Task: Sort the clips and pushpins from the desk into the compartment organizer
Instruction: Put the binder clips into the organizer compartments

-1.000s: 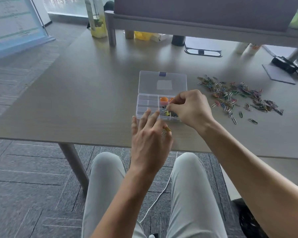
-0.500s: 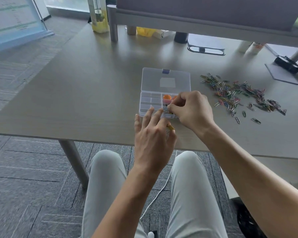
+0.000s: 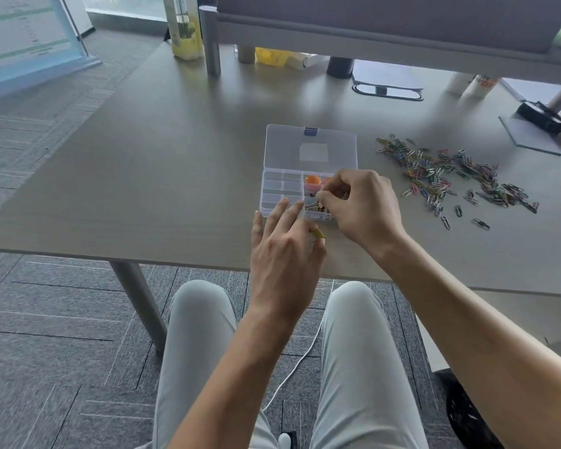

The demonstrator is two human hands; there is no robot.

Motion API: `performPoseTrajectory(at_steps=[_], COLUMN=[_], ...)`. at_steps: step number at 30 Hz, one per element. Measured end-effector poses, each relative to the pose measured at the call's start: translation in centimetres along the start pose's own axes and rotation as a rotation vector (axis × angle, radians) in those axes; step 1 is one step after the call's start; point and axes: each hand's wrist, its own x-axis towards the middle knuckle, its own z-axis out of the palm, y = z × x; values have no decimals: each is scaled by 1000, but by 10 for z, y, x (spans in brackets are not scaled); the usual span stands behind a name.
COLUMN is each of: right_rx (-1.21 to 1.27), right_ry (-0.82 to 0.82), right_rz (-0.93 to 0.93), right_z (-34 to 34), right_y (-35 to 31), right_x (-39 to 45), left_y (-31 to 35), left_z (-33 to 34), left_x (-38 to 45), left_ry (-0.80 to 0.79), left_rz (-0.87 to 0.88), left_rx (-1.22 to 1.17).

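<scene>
1. Far left, a light blue board [image 3: 23,43] stands on the grey carpet, well apart from the surface [image 3: 162,176].
2. At the back of the surface stands a clear bottle [image 3: 185,30] with yellow at its base.
3. The left hand [image 3: 285,251] hovers at the near edge, just in front of the compartment organizer [image 3: 282,196]. Its fingers are spread toward the box, while thumb and forefinger pinch a small yellow binder clip [image 3: 318,235], so this grip is grasping that clip.
4. The organizer lies open near the middle of the surface, its clear lid [image 3: 311,147] laid flat behind it. The left compartments look bare; an orange pushpin [image 3: 313,180] sits in a right-hand one.
5. The right hand [image 3: 360,209] is over the organizer's right compartments, fingertips pinched together above small clips there. Whether this grip holds anything, I cannot tell.
6. Further right, a loose scatter of coloured paper clips [image 3: 450,176] lies on the surface, apart from the box.
</scene>
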Motion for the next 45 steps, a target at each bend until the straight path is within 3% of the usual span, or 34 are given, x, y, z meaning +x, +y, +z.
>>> performPoseTrajectory(at_steps=[6,15,22,29,38,45], right_rx=[87,196,445,419,393,334], right_ry=[36,36,-148,-214,-181,-163], right_rz=[-5,1,-48,-172,-154,-202], right_z=[-9,-16,-23,-19,-18,-17], right_y=[11,25,30,34,35,32], right_x=[-1,-4,-2,2,6,2], left_y=[4,16,21,22,8,-1], left_z=[-7,-10,-4,0,2,4], left_x=[-1,15,29,33,29,19], left_ry=[159,239,297,298,288,191], left_rz=[-57,-72,-138,-179,-55,-39], left_rx=[-75,-226,-267,-300,32,98])
